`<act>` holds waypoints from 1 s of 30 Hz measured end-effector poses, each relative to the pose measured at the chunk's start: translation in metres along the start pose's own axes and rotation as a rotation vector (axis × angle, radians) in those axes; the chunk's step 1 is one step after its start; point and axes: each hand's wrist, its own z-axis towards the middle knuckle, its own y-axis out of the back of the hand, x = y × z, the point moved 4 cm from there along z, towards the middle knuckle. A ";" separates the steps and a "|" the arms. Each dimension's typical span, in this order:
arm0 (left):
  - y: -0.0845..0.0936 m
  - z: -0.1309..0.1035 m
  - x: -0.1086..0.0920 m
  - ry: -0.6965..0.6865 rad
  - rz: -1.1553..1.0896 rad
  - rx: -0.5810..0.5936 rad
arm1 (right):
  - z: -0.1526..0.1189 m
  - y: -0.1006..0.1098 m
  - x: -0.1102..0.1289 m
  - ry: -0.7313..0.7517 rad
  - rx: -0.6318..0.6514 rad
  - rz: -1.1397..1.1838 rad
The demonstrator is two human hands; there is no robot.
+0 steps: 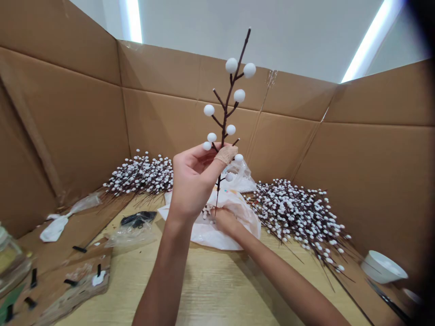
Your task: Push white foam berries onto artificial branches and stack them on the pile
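My left hand is raised in the middle of the view, its fingers and tape-wrapped thumb pinching a artificial berry branch. The branch stands nearly upright, with a dark brown stem and round white berries on short side twigs. Some twig ends, including the top tip, carry no berry. Lower down, my right hand reaches into an opened white plastic bag on the table. White berries lie beside its fingertips, which are too hidden to make out.
Piles of white-berry branches lie at the back left and right. A clear bag sits behind the white bag. A white bowl and dark tool are at right. Cardboard walls surround the table; a jar stands left.
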 end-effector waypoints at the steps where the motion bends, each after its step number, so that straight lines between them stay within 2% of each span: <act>1: 0.000 0.000 0.000 0.005 0.000 0.007 | 0.001 -0.002 -0.001 0.002 0.005 0.004; 8: 0.002 -0.001 -0.003 0.015 0.022 -0.004 | 0.003 -0.009 -0.004 -0.007 0.054 0.051; 16: -0.004 -0.005 -0.004 0.054 0.001 0.026 | -0.025 0.008 0.013 0.026 -0.049 0.176; 19: -0.006 -0.007 -0.005 0.079 -0.013 0.052 | -0.044 0.027 0.020 0.112 -0.107 0.293; 22: -0.006 -0.007 -0.006 0.094 -0.017 0.065 | -0.068 0.054 0.021 0.204 -0.166 0.441; 27: -0.007 -0.007 -0.005 0.104 -0.045 0.086 | -0.109 0.117 0.005 0.330 -0.423 1.063; 30: -0.008 -0.007 -0.003 0.103 -0.079 0.088 | -0.129 0.150 -0.005 0.417 -0.536 1.298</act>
